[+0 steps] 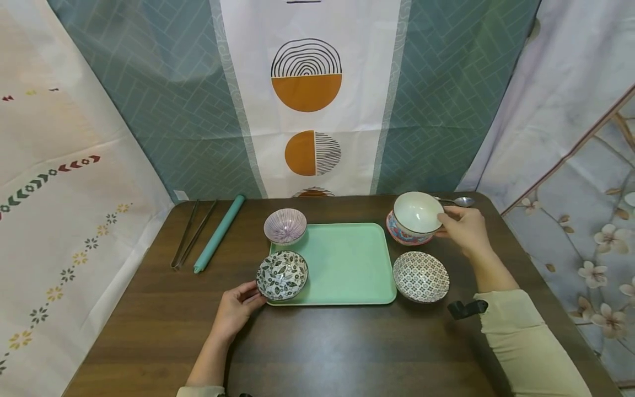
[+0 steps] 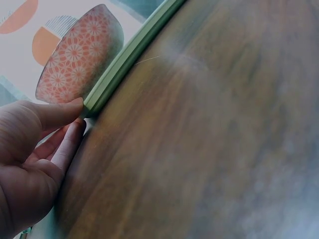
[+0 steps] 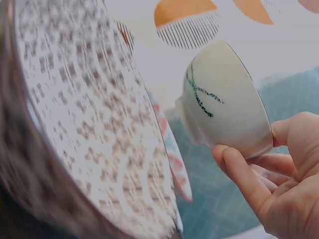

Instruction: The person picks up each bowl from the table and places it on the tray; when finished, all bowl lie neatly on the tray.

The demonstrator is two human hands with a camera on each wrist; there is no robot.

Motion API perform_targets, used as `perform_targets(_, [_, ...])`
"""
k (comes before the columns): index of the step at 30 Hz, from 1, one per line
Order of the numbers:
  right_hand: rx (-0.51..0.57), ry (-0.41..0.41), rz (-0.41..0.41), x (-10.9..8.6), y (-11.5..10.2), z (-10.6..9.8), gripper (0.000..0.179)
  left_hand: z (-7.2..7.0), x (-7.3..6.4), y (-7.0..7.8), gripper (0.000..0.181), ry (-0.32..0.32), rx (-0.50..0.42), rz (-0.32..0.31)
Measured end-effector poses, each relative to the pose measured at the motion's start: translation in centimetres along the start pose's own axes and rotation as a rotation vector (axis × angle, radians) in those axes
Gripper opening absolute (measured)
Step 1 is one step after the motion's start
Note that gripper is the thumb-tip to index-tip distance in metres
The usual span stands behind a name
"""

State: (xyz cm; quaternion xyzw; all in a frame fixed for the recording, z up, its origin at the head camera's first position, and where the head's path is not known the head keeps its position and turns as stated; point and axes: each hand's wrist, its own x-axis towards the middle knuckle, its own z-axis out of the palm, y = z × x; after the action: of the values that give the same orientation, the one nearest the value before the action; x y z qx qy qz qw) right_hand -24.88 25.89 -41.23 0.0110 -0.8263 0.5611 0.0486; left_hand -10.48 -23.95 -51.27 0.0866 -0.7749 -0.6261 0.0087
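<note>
At the near left corner of the green tray (image 1: 347,264), my left hand (image 1: 235,309) pinches the rim, thumb over the corner and fingers below it in the left wrist view. Close to those fingers, a bowl with a black-and-white leaf pattern inside (image 1: 281,275) rests on the tray; its outside (image 2: 82,57) is red with white flowers. My right hand (image 1: 466,227) grips a white bowl (image 1: 418,212) by its right side. A green-blue branching line marks that bowl's outer wall in the right wrist view. Beneath it sits a red-and-blue patterned dish (image 1: 401,236), partly hidden.
A purple-striped bowl (image 1: 285,225) stands at the tray's far left corner. Right of the tray is a brown-and-white patterned bowl (image 1: 420,277). Metal tongs (image 1: 190,234) and a teal roll (image 1: 219,234) lie at left, a spoon (image 1: 463,202) at far right. Curtains border the table.
</note>
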Motion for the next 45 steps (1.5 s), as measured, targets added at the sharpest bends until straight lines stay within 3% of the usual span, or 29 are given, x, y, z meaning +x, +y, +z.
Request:
perform_targets(9, [0.084,-0.150,0.002,-1.3,-1.8,4.0,0.045,0.0,-0.2,0.1,0.044,0.004,-0.003,0.007])
perform_targets(16, [0.010,-0.182,0.013,-1.4,-2.1,7.2,0.044,0.1,-0.2,0.1,0.044,0.007,-0.007,0.010])
perform_targets(30, [-0.018,-0.251,-0.017,-1.6,-2.7,12.6,0.040,0.1,-0.1,-0.1,0.043,0.002,-0.026,0.020])
perform_targets(37, [-0.008,-0.286,0.023,-1.9,-2.6,14.9,0.038,0.1,-0.1,-0.1,0.044,-0.007,-0.017,0.017])
perform_targets(45, [-0.045,-0.247,0.028,-2.1,-3.2,17.5,0.031,0.1,-0.1,0.0,0.043,0.003,-0.016,0.015])
